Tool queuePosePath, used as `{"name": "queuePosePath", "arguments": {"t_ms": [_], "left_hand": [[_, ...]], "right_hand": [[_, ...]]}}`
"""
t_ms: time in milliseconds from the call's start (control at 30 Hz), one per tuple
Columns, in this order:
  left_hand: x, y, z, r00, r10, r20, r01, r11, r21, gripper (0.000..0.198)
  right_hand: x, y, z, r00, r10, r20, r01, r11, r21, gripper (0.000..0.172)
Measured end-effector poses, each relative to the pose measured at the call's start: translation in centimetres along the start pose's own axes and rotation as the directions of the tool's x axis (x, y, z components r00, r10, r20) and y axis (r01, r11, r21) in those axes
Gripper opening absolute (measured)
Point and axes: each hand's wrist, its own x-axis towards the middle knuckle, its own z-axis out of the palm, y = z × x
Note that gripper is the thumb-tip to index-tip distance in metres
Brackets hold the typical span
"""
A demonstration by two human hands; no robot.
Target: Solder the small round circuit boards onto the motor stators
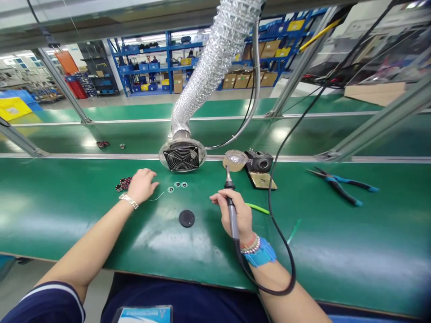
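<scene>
A: Biggest first?

B: Green tabletop [336, 251], glossy, running left to right. Silver foil duct [208, 58] slants down over its far side, ending in a round fan hood [182, 159].

A: Tools?

B: Blue-and-black pliers [340, 181] on the right, handles splayed. Soldering iron [232, 217] right of centre, tip pointing far, cord looping back on the right.

A: Who has it?

B: Right hand [244, 215]; grip wrapped round the handle. Tip overlaps a shallow round dish [235, 160] in view; contact, can't tell. Iron stand [261, 163] just right of the dish.

A: Left hand [140, 186]?

B: Grip loosely spread, thumb apart from the curled fingers. It sits just right of a pile of red-and-black parts [124, 183].

A: Smaller items?

B: Black disc [186, 218] between the hands, on the near side. Beyond it, three small ringed discs [178, 184]. Last, a thin pale wire [157, 197], near the left thumb.
</scene>
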Motion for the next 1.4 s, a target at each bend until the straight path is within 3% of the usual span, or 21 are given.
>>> {"name": "queuePosePath", "arguments": {"t_ms": [100, 267, 367, 500, 567, 667, 733, 833, 1100, 1167, 1300, 1333, 1400], "left_hand": [[0.2, -2.8, -1.0, 0.998, -0.059, 0.024, 0.059, 0.998, 0.021, 0.038], [1.3, -4.6, -0.7, 0.992, -0.102, 0.071, 0.104, 0.994, -0.034, 0.018], [0.9, -2.8, -1.0, 0.995, -0.089, 0.051, 0.094, 0.99, -0.108, 0.014], [-1.9, 2.8, -1.1, 0.997, 0.021, 0.073, 0.005, 0.939, -0.343, 0.024], [-3.5, 5.8, -0.9, 0.979, 0.136, 0.151, 0.031, 0.636, -0.771, 0.026], [-5.1, 8.7, -0.5, 0.933, 0.217, 0.286, 0.24, 0.214, -0.947, 0.035], [-5.5, 9.2, -0.2, 0.922, 0.202, 0.329, 0.326, 0.052, -0.944, 0.04], [-5.5, 9.0, 0.1, 0.92, 0.16, 0.359, 0.368, -0.029, -0.93, 0.039], [-5.7, 8.8, 0.6, 0.883, 0.225, 0.411, 0.421, 0.002, -0.907, 0.028], [-5.7, 8.6, 0.7, 0.895, 0.237, 0.379, 0.358, 0.127, -0.925, 0.029], [-5.7, 8.3, 1.4, 0.946, 0.2, 0.256, 0.09, 0.596, -0.798, 0.049], [-5.8, 8.3, 1.7, 0.951, 0.2, 0.237, 0.047, 0.663, -0.747, 0.054], [-5.8, 8.3, 2.3, 0.954, 0.206, 0.219, 0.008, 0.709, -0.705, 0.053]], "right_hand": [[0.1, -0.4, 0.0, 0.998, -0.041, 0.036, 0.042, 0.999, -0.012, 0.009], [0.0, -0.6, 0.1, 0.995, -0.072, 0.068, 0.076, 0.996, -0.047, 0.008], [-0.2, -0.5, 0.2, 0.997, -0.047, 0.062, 0.049, 0.998, -0.032, 0.009], [-0.6, -1.3, 0.7, 0.989, -0.021, 0.145, 0.017, 1.0, 0.025, 0.018], [-0.8, -2.0, 1.0, 0.965, -0.042, 0.257, 0.028, 0.998, 0.061, 0.028], [-1.1, -3.0, 1.4, 0.929, -0.117, 0.352, 0.081, 0.99, 0.116, 0.039], [-1.3, -3.3, 1.6, 0.918, -0.141, 0.37, 0.102, 0.987, 0.125, 0.04], [-1.4, -3.3, 1.7, 0.905, -0.12, 0.409, 0.089, 0.992, 0.093, 0.038], [-1.8, -2.8, 2.3, 0.884, -0.15, 0.443, 0.149, 0.988, 0.039, 0.032], [-1.7, -2.6, 2.2, 0.885, -0.121, 0.45, 0.129, 0.992, 0.013, 0.029], [-1.6, -1.9, 1.9, 0.889, 0.024, 0.456, -0.006, 0.999, -0.043, 0.029], [-1.7, -1.7, 2.0, 0.882, 0.039, 0.47, -0.024, 0.999, -0.039, 0.029], [-2.0, -1.5, 2.2, 0.863, 0.035, 0.503, -0.026, 0.999, -0.025, 0.029]]}}
